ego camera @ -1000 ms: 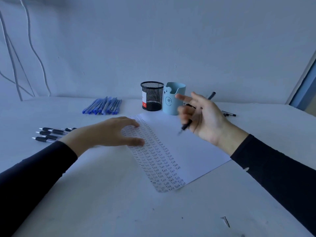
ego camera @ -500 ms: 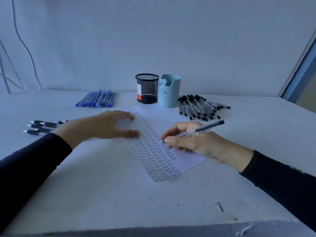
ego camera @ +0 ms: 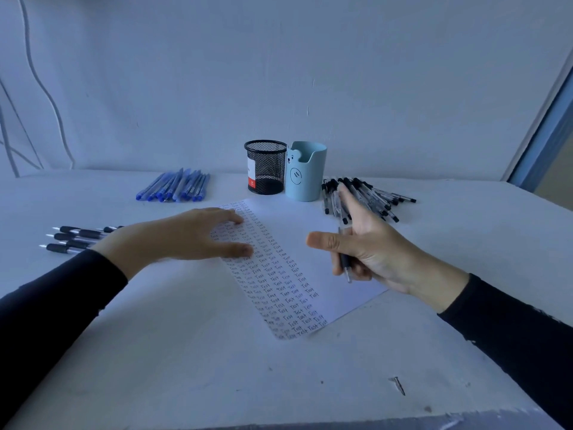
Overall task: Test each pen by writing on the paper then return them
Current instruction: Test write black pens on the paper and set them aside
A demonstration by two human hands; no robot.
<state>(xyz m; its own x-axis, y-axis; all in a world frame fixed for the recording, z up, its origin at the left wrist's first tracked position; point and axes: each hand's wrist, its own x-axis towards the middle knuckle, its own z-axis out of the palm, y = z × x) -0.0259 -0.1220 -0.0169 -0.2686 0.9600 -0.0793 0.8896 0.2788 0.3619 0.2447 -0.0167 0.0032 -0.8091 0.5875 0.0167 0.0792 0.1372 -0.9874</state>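
A: Two risks worth watching from here. First, with pen (ego camera: pixel 345 262): gripped in right hand (ego camera: pixel 369 252) by curled lower fingers only, thumb and forefinger stretched out, tip pointing near and down, lifted off paper (ego camera: pixel 310 218).

B: Could slip, then?

A: Quite possibly. Looks like a loose hold, not a writing grip. Could drop tip-first, leave a stray mark, or roll toward near edge of table (ego camera: pixel 186 352).

B: And second?

A: Concerns paper. Pinned under left hand (ego camera: pixel 189 237), laid flat with fingers straight and spread, on left part of sheet over rows of "Test". Might smear ink if dragged sideways. Might skew sheet if lifted before next stroke, then crowd new writing into old rows.

B: Anything about returning?

A: Easy to mix groups. Black pile (ego camera: pixel 366 197) far right, just beside blue cup (ego camera: pixel 305 172); blue pens (ego camera: pixel 176 189) far left; grip pens (ego camera: pixel 77 238) left, partly hidden behind left wrist. Cannot tell tested from untested. Could land pen in wrong group, or knock mesh cup (ego camera: pixel 266 167) when reaching far.

B: Safest move?

A: Probably regrip first, low over paper, with sheet kept pinned.
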